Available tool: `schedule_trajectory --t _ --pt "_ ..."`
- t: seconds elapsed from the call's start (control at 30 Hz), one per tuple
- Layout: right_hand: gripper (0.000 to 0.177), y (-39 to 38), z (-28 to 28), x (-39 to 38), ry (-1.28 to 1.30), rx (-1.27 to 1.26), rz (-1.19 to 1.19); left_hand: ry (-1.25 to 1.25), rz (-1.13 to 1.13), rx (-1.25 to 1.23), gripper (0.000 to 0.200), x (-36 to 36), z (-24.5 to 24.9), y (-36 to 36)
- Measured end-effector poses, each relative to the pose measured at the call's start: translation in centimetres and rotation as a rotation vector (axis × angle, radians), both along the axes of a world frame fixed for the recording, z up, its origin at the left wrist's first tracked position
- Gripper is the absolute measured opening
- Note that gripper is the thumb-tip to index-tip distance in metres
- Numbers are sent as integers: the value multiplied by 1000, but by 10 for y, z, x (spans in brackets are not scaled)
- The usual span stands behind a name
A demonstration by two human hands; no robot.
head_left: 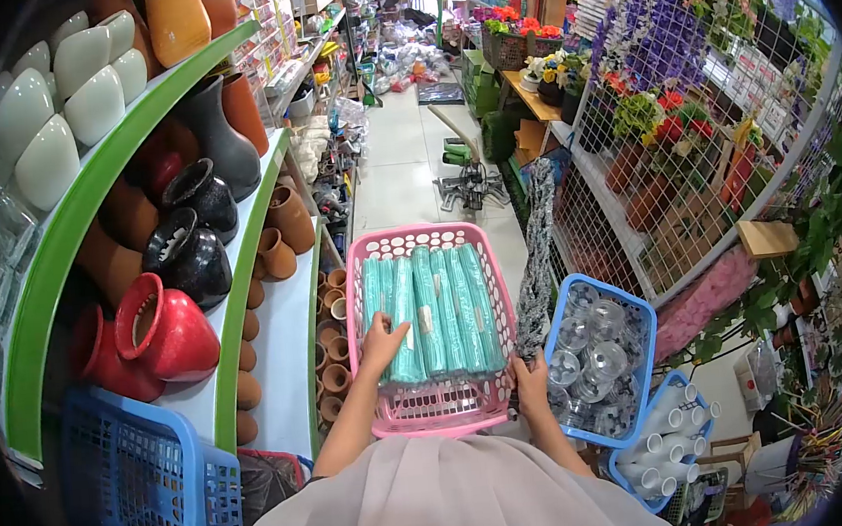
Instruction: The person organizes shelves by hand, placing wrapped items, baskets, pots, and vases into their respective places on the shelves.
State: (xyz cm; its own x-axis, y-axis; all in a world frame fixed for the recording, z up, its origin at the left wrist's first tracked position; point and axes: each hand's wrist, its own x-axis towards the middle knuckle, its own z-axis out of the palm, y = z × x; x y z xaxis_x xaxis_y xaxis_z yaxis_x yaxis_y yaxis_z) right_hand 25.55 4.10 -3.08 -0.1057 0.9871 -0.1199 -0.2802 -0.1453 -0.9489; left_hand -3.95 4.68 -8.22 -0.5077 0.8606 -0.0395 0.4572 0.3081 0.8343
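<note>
Stooping over a pink basket (435, 422), near middle of the aisle. Inside, noting teal wrapped packs (454, 330) laid side by side in a row, lengths running near to far. With the left grip (382, 346) on the packs at the left end of the row, thumb a little apart from fingers; cannot tell whether clamped on one or only resting. With the right grip (531, 384) at the basket's right side, near end, just beside a bundle of silvery tinsel (539, 238); cannot tell whether clamped on the rim or merely touching. To work well, best brace the basket on the right while pressing or shifting packs on the left. Handle one pack at a time, around its middle; expect slick wrapping, likely to slide. Line up near ends evenly, using the bare strip at the basket's near end as finger room. Mind the right elbow around the blue basket (651, 356) of clear vessels (595, 358), near right; probably breakable. Avoid swinging left toward the red vases (172, 330) on the shelf.
</note>
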Motion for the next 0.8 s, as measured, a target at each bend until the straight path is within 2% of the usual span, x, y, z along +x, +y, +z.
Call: schedule_trajectory --t 0.03,0.1,0.2,0.23,0.3,0.37,0.43,0.5,0.57,0.6,0.63,0.7,0.73,0.77,0.8 --pt "16 -1 2 0 -5 3 2 -106 22 49 54 -4 0 0" --pt "16 0 2 -2 -11 9 6 -86 4 30 52 -9 0 -3" --pt "13 0 2 -3 -15 24 -3 -730 -80 198 51 -10 10 -12" --pt "12 -2 6 -5 -17 6 -15 -732 -77 203 51 -6 28 -19" --pt "11 -2 13 -6 -20 -9 -24 -1073 -132 236 49 6 69 -32" --pt "9 -5 16 -5 -10 19 1 -1153 -130 277 48 16 97 -33" --pt "11 -10 29 -4 -101 76 33 -1234 -128 313 48 13 94 -33" --pt "13 -13 45 -2 -188 137 62 -1344 -491 240 52 -1 81 -29" --pt "18 -10 59 2 -632 540 208 -1306 -479 227 55 0 82 -30" --pt "24 -9 56 6 -782 458 265 -1270 -464 212 59 4 88 -32" --pt "24 -10 62 5 -778 465 267 -1264 -463 219 59 10 102 -36" --pt "28 -13 76 4 -1032 960 297 -1199 -338 283 61 22 125 -44" --pt "32 -6 72 9 -1112 1032 343 -1493 -644 127 59 -8 55 -24" --pt "32 6 62 15 -1110 1032 341 -1573 -493 95 54 0 68 -29" --pt "30 20 50 20 -1110 1018 229 -1397 -450 100 52 1 62 -31"
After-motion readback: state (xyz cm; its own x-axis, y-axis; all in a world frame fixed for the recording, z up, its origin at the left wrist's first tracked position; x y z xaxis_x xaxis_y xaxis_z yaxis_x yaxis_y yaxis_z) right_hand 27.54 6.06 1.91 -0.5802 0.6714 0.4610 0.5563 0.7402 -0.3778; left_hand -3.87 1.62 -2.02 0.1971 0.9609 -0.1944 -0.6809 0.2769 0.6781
